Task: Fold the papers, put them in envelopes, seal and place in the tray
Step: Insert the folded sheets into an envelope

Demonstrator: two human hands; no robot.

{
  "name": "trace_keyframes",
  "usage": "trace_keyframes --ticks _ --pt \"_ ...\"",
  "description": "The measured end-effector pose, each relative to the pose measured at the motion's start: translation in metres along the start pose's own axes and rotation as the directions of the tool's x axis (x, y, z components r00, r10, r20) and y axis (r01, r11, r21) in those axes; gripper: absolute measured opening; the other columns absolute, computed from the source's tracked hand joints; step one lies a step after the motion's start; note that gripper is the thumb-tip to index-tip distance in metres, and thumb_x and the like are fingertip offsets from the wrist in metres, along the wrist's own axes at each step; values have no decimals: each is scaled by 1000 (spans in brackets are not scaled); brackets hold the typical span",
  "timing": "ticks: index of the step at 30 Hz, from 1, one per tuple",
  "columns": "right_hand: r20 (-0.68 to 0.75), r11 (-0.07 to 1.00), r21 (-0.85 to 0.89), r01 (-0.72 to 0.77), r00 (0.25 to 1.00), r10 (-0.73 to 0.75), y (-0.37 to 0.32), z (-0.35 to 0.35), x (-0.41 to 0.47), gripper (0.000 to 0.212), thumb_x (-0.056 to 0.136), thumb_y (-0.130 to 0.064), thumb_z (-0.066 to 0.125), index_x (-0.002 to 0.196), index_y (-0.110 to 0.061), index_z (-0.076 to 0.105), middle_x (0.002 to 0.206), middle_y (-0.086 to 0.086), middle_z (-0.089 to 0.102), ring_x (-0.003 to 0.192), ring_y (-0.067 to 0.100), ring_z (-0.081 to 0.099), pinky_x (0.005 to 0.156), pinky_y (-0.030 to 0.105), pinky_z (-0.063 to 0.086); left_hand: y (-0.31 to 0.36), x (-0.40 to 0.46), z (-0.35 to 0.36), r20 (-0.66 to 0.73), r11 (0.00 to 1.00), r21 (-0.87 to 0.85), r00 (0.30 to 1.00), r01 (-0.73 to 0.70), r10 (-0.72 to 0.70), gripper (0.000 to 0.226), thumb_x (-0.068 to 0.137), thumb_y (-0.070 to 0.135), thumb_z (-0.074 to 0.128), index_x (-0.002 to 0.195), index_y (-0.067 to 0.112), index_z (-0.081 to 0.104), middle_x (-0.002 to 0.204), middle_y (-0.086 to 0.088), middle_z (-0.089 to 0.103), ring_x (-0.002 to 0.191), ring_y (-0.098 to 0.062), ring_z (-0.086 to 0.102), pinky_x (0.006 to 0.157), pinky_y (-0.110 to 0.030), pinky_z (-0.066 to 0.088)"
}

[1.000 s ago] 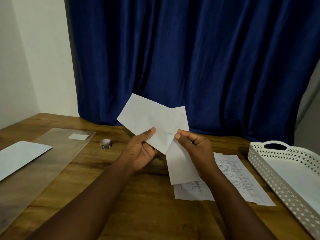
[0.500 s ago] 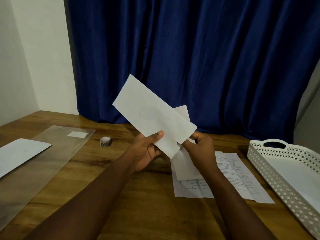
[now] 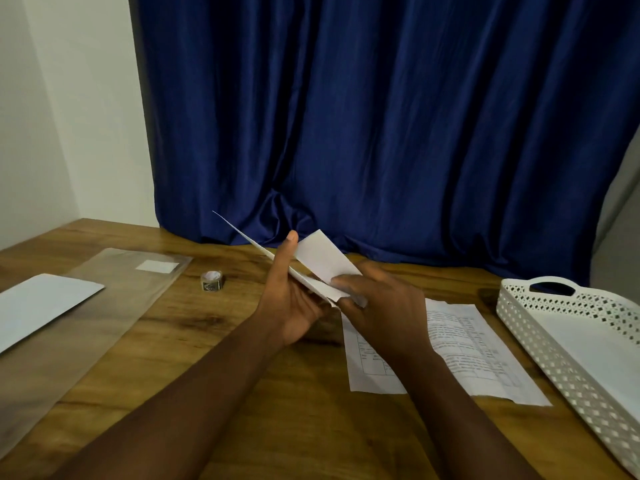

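My left hand (image 3: 291, 296) holds a white envelope (image 3: 242, 235) above the table, turned almost edge-on to me, with the thumb up along its near face. My right hand (image 3: 377, 306) grips a folded white paper (image 3: 322, 259) whose lower end lies against the envelope's mouth; how far it is inside is hidden by my fingers. Printed sheets (image 3: 464, 348) lie flat on the wooden table (image 3: 207, 341) under my right forearm. A white perforated tray (image 3: 540, 327) stands at the right with a white envelope (image 3: 595, 344) lying in it.
A clear plastic sleeve (image 3: 86, 323) lies at the left with another white envelope (image 3: 38, 306) on it. A small roll of stickers (image 3: 212, 281) stands behind it. A blue curtain (image 3: 381, 116) hangs along the table's far edge.
The envelope has tipped from facing me to nearly edge-on and come lower. My right hand has brought the folded paper up against its mouth.
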State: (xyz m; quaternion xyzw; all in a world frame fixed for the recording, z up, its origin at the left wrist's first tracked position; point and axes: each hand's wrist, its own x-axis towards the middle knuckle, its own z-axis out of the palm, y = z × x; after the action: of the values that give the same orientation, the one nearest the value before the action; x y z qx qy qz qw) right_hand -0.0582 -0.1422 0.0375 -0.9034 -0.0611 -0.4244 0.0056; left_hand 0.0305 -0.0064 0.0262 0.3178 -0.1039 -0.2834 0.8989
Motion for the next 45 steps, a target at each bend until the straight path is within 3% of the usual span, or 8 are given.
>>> trace_keyframes --ticks 5,11,15,18,22,29,35,45 --pt "-131 996 -33 -80 989 75 4 2 -2 30 92 -39 50 93 -26 77 86 -6 69 60 6 51 49 18 34 -1 -1 2 59 995 4 993 102 -103 79 79 63 64 140 13 59 132 -21 67 128 -38 61 103 -62 49" --pt "-137 993 -20 -117 984 113 5 1 -1 36 92 -42 46 99 -24 77 91 -4 72 64 7 58 55 17 35 0 0 4 31 993 -31 993 115 -114 69 88 59 63 140 14 57 129 -19 69 121 -37 65 96 -59 54" --pt "-198 990 67 -122 971 133 10 6 -1 20 94 -22 66 113 -24 73 100 -2 71 70 11 64 54 20 46 15 5 -1 -64 995 -96 998 14 -20 76 83 53 76 142 12 55 128 -19 70 117 -37 68 89 -56 59" --pt "-153 971 156 -181 967 205 11 0 1 45 96 -22 67 137 -31 52 107 -1 71 75 11 64 63 19 46 37 8 -11 -201 978 -181 977 -102 64 76 80 51 81 138 12 52 120 -22 73 109 -37 72 78 -58 61" --pt "-14 890 296 -346 930 366 12 -10 5 68 96 -37 64 144 -47 18 103 0 73 72 14 68 60 37 60 54 8 -19 -275 955 -197 948 -220 161 65 83 53 77 126 11 51 118 -23 72 107 -38 72 92 -61 57" --pt "193 965 42 -258 950 245 23 -1 3 31 97 -47 56 125 -34 62 108 -7 73 85 11 67 68 29 55 56 4 -15 -329 943 -136 912 -302 245 52 84 52 76 111 18 47 125 -20 64 109 -36 70 93 -65 55" --pt "219 981 -16 -195 956 194 22 1 1 26 98 -46 55 119 -35 66 98 -10 73 81 9 64 65 26 51 44 3 -6 -303 956 -78 920 -283 248 96 62 49 85 139 15 39 134 -19 60 116 -37 66 84 -63 59" --pt "187 957 109 -268 951 245 9 5 1 19 89 -31 70 104 -30 58 93 -12 61 76 5 55 59 20 44 7 1 6 -264 976 116 942 -182 207 90 55 46 91 131 20 48 128 -18 66 114 -37 68 86 -67 57"
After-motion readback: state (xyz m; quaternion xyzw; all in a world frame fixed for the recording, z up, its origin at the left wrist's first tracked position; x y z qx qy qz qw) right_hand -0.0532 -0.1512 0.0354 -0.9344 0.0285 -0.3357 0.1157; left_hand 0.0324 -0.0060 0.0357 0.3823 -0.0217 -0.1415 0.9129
